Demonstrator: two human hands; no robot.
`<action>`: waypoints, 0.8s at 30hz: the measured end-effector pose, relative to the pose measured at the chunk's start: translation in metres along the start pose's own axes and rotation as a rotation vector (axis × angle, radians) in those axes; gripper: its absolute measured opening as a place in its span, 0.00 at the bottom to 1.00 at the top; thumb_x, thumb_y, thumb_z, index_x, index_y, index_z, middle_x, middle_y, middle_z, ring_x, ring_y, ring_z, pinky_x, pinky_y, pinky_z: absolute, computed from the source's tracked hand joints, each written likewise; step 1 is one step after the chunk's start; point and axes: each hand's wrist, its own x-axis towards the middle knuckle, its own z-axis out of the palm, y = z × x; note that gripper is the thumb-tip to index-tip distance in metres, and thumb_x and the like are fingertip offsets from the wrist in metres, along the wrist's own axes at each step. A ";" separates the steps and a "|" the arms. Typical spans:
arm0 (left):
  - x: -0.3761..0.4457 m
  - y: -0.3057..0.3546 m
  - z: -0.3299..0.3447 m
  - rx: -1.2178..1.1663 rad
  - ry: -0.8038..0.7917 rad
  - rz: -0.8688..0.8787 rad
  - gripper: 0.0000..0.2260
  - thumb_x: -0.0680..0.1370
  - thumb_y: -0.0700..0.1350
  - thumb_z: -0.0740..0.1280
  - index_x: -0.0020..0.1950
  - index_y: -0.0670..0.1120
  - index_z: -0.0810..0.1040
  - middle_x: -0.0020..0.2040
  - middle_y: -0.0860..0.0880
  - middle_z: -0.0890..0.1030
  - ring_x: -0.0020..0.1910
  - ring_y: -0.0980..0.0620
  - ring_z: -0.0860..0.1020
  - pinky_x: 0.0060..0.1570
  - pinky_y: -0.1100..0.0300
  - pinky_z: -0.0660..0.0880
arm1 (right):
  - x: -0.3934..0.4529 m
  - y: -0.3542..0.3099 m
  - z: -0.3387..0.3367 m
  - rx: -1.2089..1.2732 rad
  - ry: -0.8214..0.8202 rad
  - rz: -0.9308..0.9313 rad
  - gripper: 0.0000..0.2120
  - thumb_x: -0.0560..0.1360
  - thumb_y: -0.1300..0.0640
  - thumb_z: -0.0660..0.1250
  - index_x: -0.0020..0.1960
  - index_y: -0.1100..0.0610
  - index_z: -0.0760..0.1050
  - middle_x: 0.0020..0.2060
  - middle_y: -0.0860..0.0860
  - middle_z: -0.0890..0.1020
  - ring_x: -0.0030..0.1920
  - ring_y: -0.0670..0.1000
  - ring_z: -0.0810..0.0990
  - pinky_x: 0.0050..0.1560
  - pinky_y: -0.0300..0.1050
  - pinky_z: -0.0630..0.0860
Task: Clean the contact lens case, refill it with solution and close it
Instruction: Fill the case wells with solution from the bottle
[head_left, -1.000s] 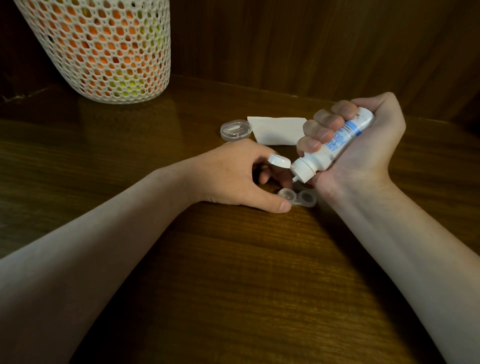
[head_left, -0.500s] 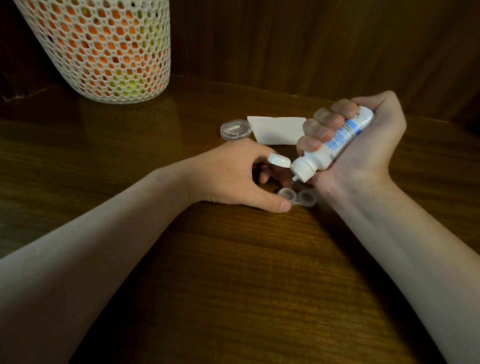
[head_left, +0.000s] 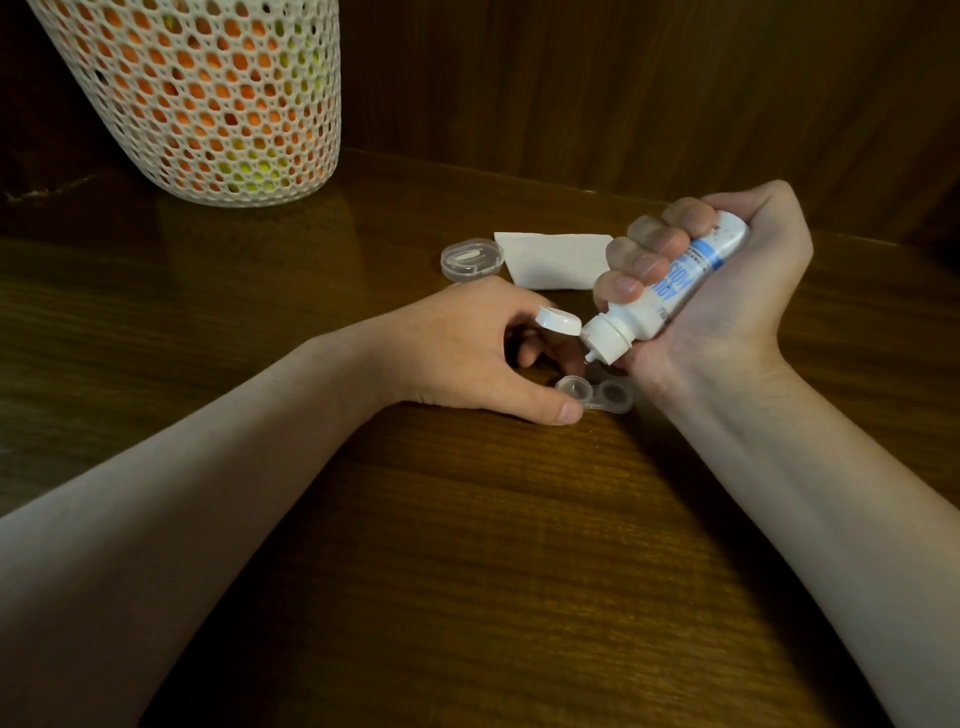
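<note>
Nothing moved: right hand (head_left: 722, 306) fingers still grip tilted solution bottle (head_left: 670, 296) over lens case (head_left: 595, 395); left hand (head_left: 467, 353) pinches case. Far: tissue (head_left: 550, 260), clear lid (head_left: 471, 259), mesh basket (head_left: 208, 98) far left on counter (head_left: 467, 545).

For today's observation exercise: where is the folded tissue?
The folded tissue lies on the far table, between the clear lid and the right hand.

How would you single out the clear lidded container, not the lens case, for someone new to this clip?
Start at the white mesh basket at the back left of the wooden table. To its right a white tissue lies flat; the small clear container sits against its left edge. Unlike the two-well lens case, it is one round shell, untouched.
</note>
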 end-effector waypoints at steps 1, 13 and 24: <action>0.000 0.000 0.000 0.001 -0.001 -0.003 0.12 0.74 0.58 0.80 0.39 0.62 0.77 0.38 0.60 0.76 0.36 0.63 0.73 0.35 0.69 0.70 | 0.000 0.001 0.001 0.064 -0.007 0.065 0.12 0.71 0.56 0.63 0.28 0.53 0.70 0.23 0.48 0.70 0.23 0.46 0.67 0.25 0.38 0.68; -0.001 -0.001 0.000 -0.052 0.017 -0.063 0.14 0.72 0.58 0.81 0.55 0.59 0.85 0.42 0.59 0.74 0.34 0.64 0.72 0.32 0.68 0.69 | 0.003 -0.002 -0.006 0.232 0.039 0.164 0.17 0.79 0.51 0.62 0.32 0.54 0.71 0.28 0.48 0.71 0.27 0.46 0.70 0.27 0.39 0.70; -0.006 0.010 -0.003 0.051 0.444 0.026 0.37 0.68 0.61 0.82 0.73 0.61 0.70 0.55 0.61 0.74 0.44 0.71 0.75 0.49 0.65 0.77 | 0.008 -0.009 -0.007 0.450 0.286 0.206 0.18 0.76 0.42 0.77 0.42 0.57 0.80 0.34 0.50 0.80 0.31 0.49 0.80 0.34 0.44 0.81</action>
